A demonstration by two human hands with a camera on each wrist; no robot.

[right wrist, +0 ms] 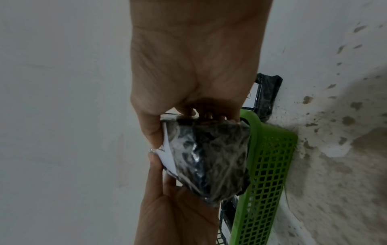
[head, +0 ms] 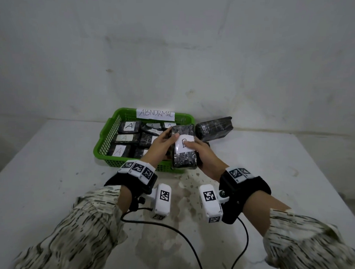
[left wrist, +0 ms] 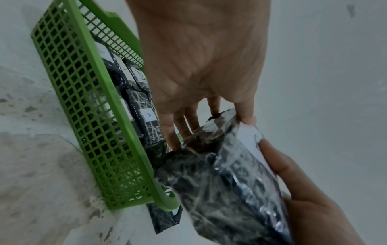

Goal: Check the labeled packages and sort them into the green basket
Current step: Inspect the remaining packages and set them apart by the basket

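A black plastic-wrapped package with a white label marked B is held above the right front corner of the green basket. My left hand grips its left side, thumb on the label, fingers behind. My right hand grips its right side, thumb on the label too. In the left wrist view the package lies beside the basket. The right wrist view shows the package from its end, next to the basket. Several A-labelled packages fill the basket, which carries a sign reading ABNORMAL.
Another black wrapped package lies on the white table just right of the basket, against the wall. A further package lies under my right hand beside the basket. Cables trail over the stained table front.
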